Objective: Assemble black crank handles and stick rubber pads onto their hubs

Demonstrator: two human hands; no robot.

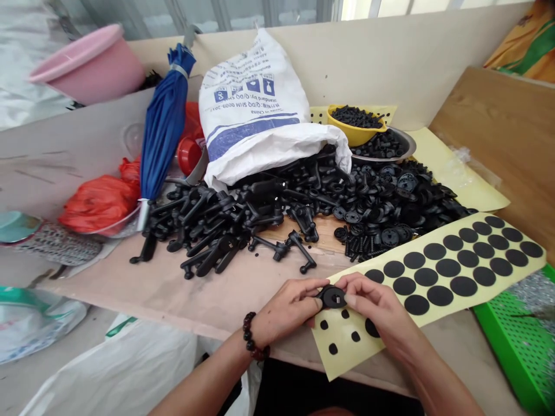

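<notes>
Just above the near end of a pale yellow sheet [336, 367] I hold a black plastic part with a round disc end [333, 297]. My left hand [284, 309], with a dark bead bracelet at the wrist, grips it from the left, thumb and fingers closed on it. From the right, the fingers of my right hand [377, 303] pinch the disc's edge. Rows of large black round stickers [448, 267] cover the sheet, and a few small black dots [333, 348] lie at its near end. The underside of the part is hidden.
Behind my hands lie a pile of black arm-shaped parts [217, 225] and black round pieces [390, 196]. A white sack [255, 86], a yellow bowl [353, 134] and a metal basin [410, 147] stand behind. A blue umbrella [162, 127] leans left; a green tray [511, 341] sits right.
</notes>
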